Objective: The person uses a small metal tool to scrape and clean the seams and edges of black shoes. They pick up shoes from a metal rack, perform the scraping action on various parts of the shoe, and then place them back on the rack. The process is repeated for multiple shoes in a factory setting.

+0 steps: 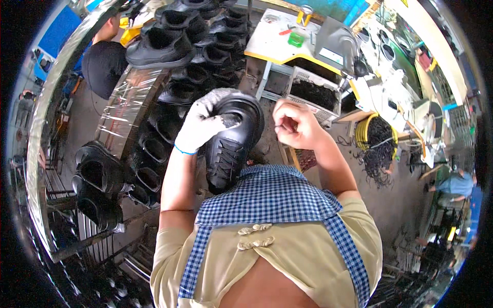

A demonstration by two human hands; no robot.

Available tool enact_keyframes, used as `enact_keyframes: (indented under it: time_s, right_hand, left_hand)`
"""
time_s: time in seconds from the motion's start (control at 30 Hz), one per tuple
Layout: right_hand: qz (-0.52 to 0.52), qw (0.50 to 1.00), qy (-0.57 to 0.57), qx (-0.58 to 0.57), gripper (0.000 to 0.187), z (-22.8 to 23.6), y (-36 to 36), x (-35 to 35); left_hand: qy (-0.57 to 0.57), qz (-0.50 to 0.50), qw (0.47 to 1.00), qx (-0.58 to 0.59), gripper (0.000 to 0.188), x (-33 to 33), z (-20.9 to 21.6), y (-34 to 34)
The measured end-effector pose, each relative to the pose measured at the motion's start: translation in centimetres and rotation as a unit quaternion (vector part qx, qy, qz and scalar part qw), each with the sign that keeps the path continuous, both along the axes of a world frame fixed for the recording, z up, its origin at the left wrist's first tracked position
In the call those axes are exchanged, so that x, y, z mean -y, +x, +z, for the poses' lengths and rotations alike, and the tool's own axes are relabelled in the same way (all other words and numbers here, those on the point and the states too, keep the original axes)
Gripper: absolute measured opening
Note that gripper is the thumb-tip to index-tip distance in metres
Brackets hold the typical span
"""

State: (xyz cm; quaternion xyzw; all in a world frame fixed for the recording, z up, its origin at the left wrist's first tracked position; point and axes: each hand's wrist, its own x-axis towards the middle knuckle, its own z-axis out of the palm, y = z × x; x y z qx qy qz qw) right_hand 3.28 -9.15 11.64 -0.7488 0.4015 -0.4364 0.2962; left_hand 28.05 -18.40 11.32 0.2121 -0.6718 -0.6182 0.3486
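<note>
A black lace-up shoe (229, 149) is held up in front of my chest, its toe end pointing toward me. My left hand (205, 117), in a white knit glove with a blue cuff edge, grips it around the heel, the thumb reaching over the opening. Just to the right of the shoe, apart from it, is my bare right hand (299, 123). Its fingers are curled in toward the thumb. Whether anything small sits between them cannot be made out.
A rack (120, 120) loaded with several black shoes (160, 47) stands on my left, a person (104, 64) beyond it. Ahead is a white worktable (277, 38) with a green item (296, 39). A crate (314, 92) and a yellow basket (363, 132), both with black scraps, are at right.
</note>
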Motion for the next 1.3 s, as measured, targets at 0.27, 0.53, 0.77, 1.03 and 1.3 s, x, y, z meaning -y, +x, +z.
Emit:
enact_keyframes:
  time_s: [0.27,0.53,0.77,1.03,1.3]
  right_hand:
    - [-0.139,0.971,0.186,0.053,0.026,-12.0,-4.4,-1.4]
    - [-0.122,0.946,0.072,0.291,0.101,-6.7,-2.6,-0.9]
    - [-0.220,0.947,0.009,0.234,0.093,-4.5,-2.3,-0.6]
    - [-0.253,0.967,0.032,0.028,0.092,-3.5,-0.5,1.0]
    - [-0.199,0.980,0.018,-0.014,0.085,-4.4,0.7,1.7]
  left_hand:
    - [0.271,0.257,0.879,-0.296,0.071,4.0,-2.9,-0.3]
    - [0.464,0.154,0.812,-0.319,0.059,1.0,-9.1,-5.2]
    - [0.530,0.109,0.822,-0.175,0.046,-1.2,-14.4,-5.2]
    - [-0.188,0.218,0.957,0.018,0.016,-2.0,-3.4,-3.8]
    - [0.069,0.010,0.998,-0.003,0.026,-2.1,-2.1,-4.7]
